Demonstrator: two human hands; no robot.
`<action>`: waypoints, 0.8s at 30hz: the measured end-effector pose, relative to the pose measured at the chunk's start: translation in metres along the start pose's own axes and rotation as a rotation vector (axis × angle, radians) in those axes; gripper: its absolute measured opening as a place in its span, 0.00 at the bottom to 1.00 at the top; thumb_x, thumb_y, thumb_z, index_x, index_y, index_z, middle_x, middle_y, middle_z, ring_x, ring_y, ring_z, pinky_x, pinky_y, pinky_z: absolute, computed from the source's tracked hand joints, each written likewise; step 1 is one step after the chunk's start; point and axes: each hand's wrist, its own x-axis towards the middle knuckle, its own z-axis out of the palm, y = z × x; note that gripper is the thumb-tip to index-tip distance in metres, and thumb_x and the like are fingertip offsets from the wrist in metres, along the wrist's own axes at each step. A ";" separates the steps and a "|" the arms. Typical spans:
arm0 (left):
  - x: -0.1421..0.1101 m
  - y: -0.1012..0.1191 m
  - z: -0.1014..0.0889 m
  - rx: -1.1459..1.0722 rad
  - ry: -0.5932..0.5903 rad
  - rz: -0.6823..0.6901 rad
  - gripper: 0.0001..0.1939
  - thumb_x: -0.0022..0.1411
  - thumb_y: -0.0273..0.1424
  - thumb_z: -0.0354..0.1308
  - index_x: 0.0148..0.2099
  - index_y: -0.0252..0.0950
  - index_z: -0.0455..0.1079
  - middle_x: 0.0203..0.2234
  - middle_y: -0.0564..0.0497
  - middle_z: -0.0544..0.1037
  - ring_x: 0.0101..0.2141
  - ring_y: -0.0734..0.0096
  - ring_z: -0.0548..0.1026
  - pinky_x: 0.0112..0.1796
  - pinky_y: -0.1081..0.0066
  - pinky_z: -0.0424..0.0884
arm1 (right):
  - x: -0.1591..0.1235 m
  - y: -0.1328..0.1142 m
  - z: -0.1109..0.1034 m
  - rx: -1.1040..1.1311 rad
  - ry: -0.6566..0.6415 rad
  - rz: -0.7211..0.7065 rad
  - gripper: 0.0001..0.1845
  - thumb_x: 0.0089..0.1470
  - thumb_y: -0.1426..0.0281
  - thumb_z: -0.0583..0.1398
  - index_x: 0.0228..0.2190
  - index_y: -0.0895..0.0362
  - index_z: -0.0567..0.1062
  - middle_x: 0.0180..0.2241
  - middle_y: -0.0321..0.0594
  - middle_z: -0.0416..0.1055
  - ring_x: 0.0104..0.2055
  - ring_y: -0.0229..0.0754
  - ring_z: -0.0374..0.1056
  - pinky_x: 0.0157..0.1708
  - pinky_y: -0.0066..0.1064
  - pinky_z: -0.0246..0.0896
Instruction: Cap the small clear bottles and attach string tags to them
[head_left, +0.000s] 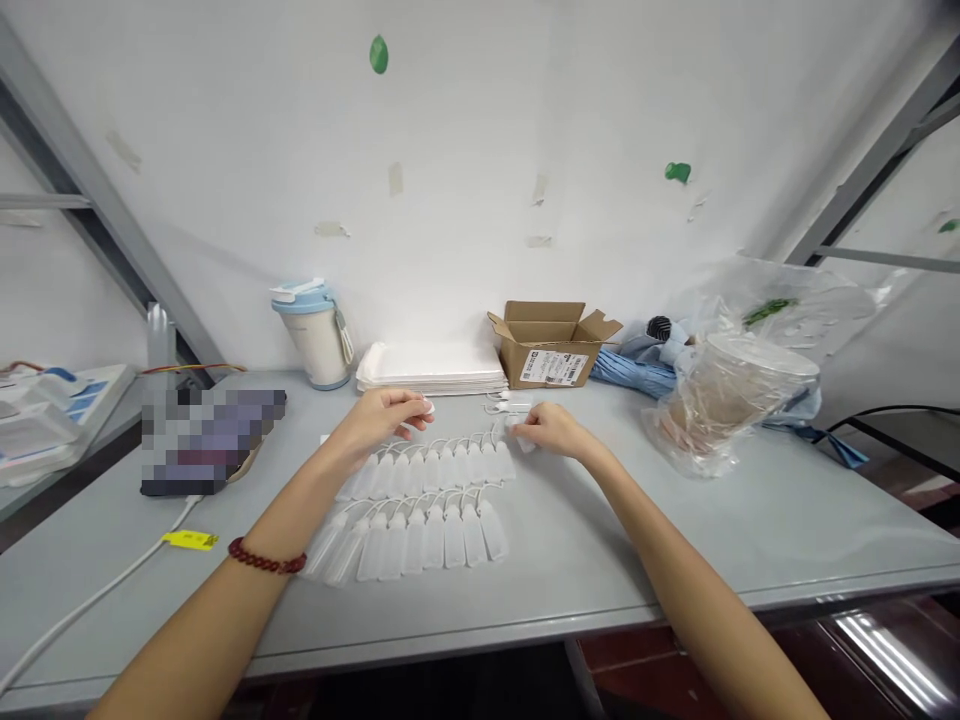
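My left hand (384, 418) is raised over the back row of pieces, thumb and fingers pinched on a small white piece (428, 408). To the right, my right hand (553, 430) has its fingers closed on a whitish, translucent tag (523, 440), partly hidden by the fingertips. Below and between the hands lie two rows of flat, frosted tags with white cord loops, a back row (431, 472) and a front row (414, 545). A couple of similar loose pieces (517, 402) rest just behind my right fingertips.
Behind the hands are a stack of white sheets or envelopes (435, 368) and an open cardboard box (551, 350). A tumbler (319, 340) and a propped phone (217, 440) with a cable stand left. A plastic-wrapped container (739, 400) and blue cloth (637, 372) are right.
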 end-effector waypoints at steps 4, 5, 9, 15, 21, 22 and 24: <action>-0.007 0.006 0.005 -0.120 -0.083 0.001 0.14 0.49 0.40 0.62 0.32 0.33 0.73 0.32 0.45 0.79 0.33 0.68 0.75 0.33 0.70 0.69 | 0.000 -0.009 0.006 0.277 0.246 -0.102 0.18 0.48 0.55 0.57 0.21 0.57 0.64 0.19 0.34 0.64 0.21 0.34 0.59 0.22 0.26 0.52; -0.009 0.007 0.007 -0.135 -0.098 0.006 0.13 0.49 0.39 0.63 0.32 0.33 0.73 0.32 0.45 0.79 0.33 0.68 0.75 0.33 0.70 0.69 | -0.001 -0.013 0.009 0.333 0.295 -0.129 0.18 0.48 0.54 0.57 0.23 0.57 0.64 0.20 0.34 0.65 0.21 0.35 0.60 0.22 0.27 0.53; -0.012 0.006 0.016 -0.164 -0.155 0.019 0.12 0.51 0.38 0.62 0.32 0.33 0.73 0.31 0.46 0.79 0.30 0.71 0.74 0.32 0.70 0.69 | -0.009 -0.030 0.023 0.448 0.360 -0.195 0.18 0.50 0.53 0.57 0.27 0.55 0.63 0.27 0.36 0.68 0.18 0.33 0.62 0.20 0.28 0.54; -0.010 0.001 0.021 -0.175 -0.135 0.058 0.13 0.54 0.39 0.60 0.31 0.32 0.72 0.30 0.46 0.79 0.29 0.71 0.74 0.31 0.71 0.68 | -0.023 -0.049 0.042 0.358 0.337 -0.364 0.12 0.53 0.59 0.57 0.30 0.54 0.63 0.28 0.37 0.69 0.21 0.35 0.62 0.22 0.29 0.55; -0.017 0.010 0.020 -0.139 -0.103 0.142 0.14 0.55 0.40 0.58 0.31 0.33 0.71 0.26 0.49 0.76 0.27 0.72 0.72 0.28 0.71 0.67 | -0.033 -0.060 0.044 0.418 0.336 -0.473 0.09 0.52 0.62 0.59 0.31 0.54 0.66 0.28 0.37 0.68 0.22 0.35 0.62 0.22 0.29 0.56; -0.019 0.012 0.020 -0.114 -0.115 0.159 0.14 0.56 0.40 0.58 0.30 0.33 0.71 0.25 0.50 0.75 0.26 0.72 0.71 0.28 0.72 0.66 | -0.034 -0.061 0.044 0.451 0.310 -0.464 0.10 0.51 0.61 0.60 0.31 0.54 0.67 0.27 0.37 0.68 0.23 0.35 0.62 0.22 0.29 0.56; -0.021 0.015 0.019 -0.074 -0.135 0.188 0.13 0.56 0.40 0.57 0.31 0.34 0.71 0.23 0.51 0.73 0.24 0.74 0.69 0.27 0.72 0.65 | -0.035 -0.063 0.043 0.533 0.229 -0.414 0.11 0.51 0.61 0.60 0.31 0.54 0.68 0.26 0.35 0.67 0.22 0.35 0.62 0.22 0.29 0.56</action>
